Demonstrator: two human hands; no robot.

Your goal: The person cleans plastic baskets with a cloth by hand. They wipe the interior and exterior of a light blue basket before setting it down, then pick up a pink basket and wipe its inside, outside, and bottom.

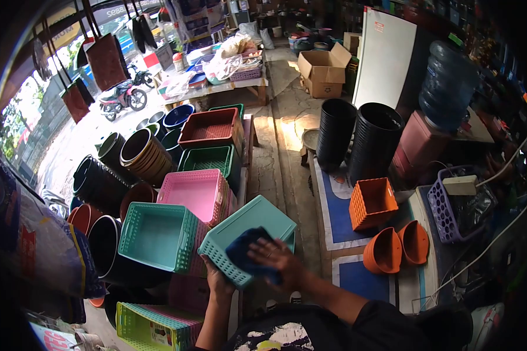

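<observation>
A teal plastic basket [266, 213] is held tilted in front of me, its flat, solid face up and its perforated side toward me. My left hand [218, 282] grips its lower left edge, fingers partly hidden by the basket. My right hand [275, 257] presses a dark blue cloth [244, 248] against the basket, fingers laid over the cloth. Left of it, another teal basket [155, 234] tops a stack, beside a stack of pink baskets [190, 190].
Green and dark red crates [211, 126] stand beyond the pink stack. Lime baskets [137, 330] are at lower left. On the right are tall stacks of black pots [336, 131], orange square pots [372, 205], orange half-round pots [383, 251] and a purple basket [442, 210].
</observation>
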